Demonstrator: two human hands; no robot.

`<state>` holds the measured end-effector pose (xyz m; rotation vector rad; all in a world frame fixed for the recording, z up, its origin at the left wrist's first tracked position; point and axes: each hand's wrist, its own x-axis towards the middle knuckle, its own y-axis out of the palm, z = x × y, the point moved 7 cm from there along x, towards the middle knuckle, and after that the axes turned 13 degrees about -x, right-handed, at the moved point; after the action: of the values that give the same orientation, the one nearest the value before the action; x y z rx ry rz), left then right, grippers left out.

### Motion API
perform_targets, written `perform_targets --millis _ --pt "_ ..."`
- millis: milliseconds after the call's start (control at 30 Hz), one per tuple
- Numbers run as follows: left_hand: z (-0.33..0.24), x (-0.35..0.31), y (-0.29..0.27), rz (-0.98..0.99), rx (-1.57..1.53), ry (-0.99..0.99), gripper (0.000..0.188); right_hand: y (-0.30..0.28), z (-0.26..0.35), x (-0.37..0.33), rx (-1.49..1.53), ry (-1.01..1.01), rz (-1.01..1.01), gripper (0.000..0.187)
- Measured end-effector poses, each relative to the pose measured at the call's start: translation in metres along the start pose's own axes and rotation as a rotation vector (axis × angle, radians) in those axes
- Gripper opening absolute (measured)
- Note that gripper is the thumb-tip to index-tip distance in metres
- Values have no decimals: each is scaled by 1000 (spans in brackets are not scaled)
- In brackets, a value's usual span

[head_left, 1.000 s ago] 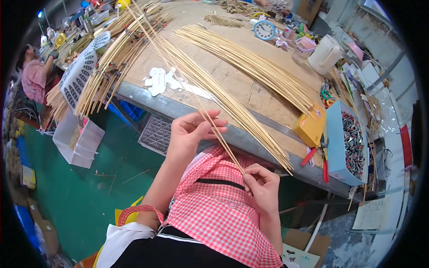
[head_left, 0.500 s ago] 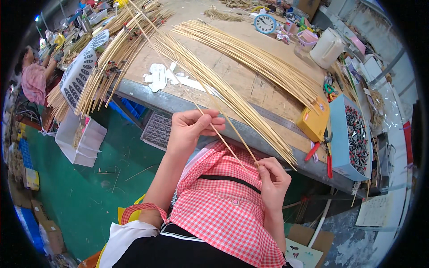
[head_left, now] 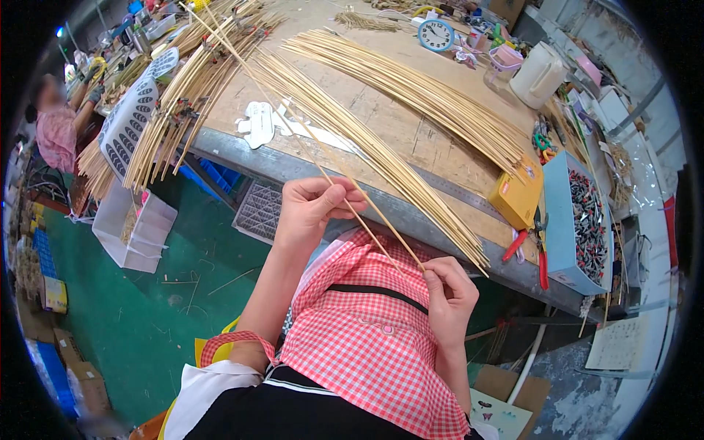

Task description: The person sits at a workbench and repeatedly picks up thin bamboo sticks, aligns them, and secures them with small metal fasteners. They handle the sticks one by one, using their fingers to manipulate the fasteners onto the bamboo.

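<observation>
Since a second ago the right hand [head_left: 451, 287] has shifted outward, parting two sticks [head_left: 397, 237] above the apron [head_left: 359, 330]. Closed, it pinches one; the left hand [head_left: 312, 209] pinches the other. Separating seems underway; next calls for steady, light grips.

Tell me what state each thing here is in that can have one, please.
Left hand, pinching a thin stick
Right hand, holding another stick
Nearer stick row, lying on the table
Red-handled pliers, handles spread open
Light blue box, open-topped, holding many small pieces
Blue clock, standing upright
</observation>
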<state>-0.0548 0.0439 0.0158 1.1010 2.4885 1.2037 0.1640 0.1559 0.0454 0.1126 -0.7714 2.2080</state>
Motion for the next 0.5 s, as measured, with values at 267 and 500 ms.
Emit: perform_targets --millis 267,500 --pt "2 2 -7 17 16 36 26 1 9 0 -85 -41 -3 7" --pt "2 0 -7 -11 -5 16 26 4 18 -2 -185 -134 15 9"
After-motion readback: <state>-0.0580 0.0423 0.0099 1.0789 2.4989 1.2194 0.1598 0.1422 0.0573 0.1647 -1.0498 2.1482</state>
